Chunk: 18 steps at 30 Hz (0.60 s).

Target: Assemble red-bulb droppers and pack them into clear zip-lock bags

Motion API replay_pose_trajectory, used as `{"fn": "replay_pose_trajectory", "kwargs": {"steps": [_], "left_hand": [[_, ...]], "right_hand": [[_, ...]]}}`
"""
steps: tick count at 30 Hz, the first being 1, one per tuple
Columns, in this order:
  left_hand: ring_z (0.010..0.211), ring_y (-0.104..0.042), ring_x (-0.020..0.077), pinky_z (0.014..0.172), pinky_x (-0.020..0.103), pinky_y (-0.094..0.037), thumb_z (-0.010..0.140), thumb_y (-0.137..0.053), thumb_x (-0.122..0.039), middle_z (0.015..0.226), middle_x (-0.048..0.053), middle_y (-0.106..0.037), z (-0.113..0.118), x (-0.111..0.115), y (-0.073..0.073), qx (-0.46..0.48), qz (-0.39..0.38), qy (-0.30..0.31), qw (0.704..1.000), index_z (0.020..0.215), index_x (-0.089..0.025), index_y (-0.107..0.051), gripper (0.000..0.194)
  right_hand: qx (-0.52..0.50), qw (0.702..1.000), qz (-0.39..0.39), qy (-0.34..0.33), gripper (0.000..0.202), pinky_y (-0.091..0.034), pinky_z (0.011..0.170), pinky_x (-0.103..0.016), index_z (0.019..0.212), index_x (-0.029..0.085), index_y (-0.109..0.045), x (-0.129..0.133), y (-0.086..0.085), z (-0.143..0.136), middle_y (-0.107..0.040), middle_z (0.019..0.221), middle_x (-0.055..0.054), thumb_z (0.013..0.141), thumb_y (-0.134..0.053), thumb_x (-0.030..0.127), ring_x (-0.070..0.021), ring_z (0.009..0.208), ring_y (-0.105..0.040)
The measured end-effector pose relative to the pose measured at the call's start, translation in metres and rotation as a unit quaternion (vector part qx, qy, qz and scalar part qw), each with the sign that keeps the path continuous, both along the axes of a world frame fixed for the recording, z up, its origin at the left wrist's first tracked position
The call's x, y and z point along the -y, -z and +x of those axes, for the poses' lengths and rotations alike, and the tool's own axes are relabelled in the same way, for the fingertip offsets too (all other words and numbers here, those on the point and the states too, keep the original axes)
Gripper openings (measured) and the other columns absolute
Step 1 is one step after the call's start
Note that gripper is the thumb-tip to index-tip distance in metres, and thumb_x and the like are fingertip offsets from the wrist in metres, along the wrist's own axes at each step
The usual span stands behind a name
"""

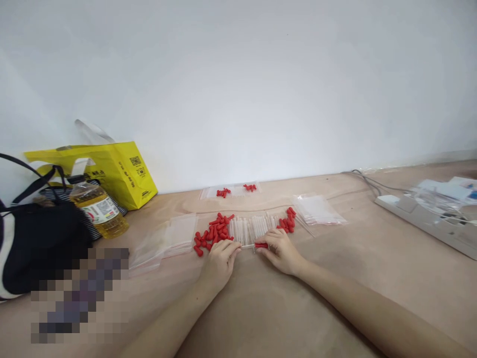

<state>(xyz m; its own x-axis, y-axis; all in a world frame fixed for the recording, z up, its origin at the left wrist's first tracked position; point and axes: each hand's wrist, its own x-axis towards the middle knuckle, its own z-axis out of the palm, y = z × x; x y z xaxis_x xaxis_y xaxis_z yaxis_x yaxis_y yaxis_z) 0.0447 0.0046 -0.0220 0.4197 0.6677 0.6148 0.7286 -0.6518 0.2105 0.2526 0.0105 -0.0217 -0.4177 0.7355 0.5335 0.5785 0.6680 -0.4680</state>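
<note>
Head view, red bulb (261,245), seemingly right-hand (279,252) held

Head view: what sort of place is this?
Probably an improvised work table, at home or in a small workroom; the view can't settle which. Loose red caps, thin clear tubes and a yellow shopping bag suggest it.

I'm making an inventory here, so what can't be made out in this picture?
All in the head view:
Red piece at the right hand: partly covered by that hand.
Clear tube beside it: one end hidden by the left hand.
Dark bag: cut off by the left edge.
Pixelated patch: blocks hide whatever is there.
Bottle label: print too small and blurred.
</note>
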Motion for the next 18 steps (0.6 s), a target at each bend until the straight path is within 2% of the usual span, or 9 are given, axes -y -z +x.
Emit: {"fn": "replay_pose_trajectory", "kwargs": {"steps": [10, 18], "left_hand": [[0.066, -0.052, 0.0144, 0.064, 0.028, -0.038, 0.085, -0.039, -0.016, 0.069, 0.002, -0.058, 0.0011, 0.0017, -0.0055, -0.056, 0.063, 0.008, 0.996, 0.091, -0.020, -0.061, 0.024], [0.063, -0.050, 0.0147, 0.065, 0.029, -0.039, 0.083, -0.035, -0.010, 0.067, 0.003, -0.057, 0.0031, 0.0024, -0.0080, -0.088, 0.102, 0.027, 0.990, 0.086, -0.018, -0.061, 0.028]], "right_hand": [[-0.007, 1.000, 0.018, 0.001, 0.011, -0.028, 0.076, -0.033, 0.084, 0.022, -0.062, 0.0005, -0.0002, 0.0007, -0.063, 0.075, -0.002, 0.081, -0.052, 0.026, -0.0148, 0.076, -0.053], [-0.022, 0.999, 0.041, -0.017, 0.010, -0.029, 0.079, -0.036, 0.081, 0.023, -0.063, -0.0012, 0.0032, 0.0022, -0.063, 0.072, -0.001, 0.080, -0.053, 0.025, -0.0156, 0.076, -0.054]]}}
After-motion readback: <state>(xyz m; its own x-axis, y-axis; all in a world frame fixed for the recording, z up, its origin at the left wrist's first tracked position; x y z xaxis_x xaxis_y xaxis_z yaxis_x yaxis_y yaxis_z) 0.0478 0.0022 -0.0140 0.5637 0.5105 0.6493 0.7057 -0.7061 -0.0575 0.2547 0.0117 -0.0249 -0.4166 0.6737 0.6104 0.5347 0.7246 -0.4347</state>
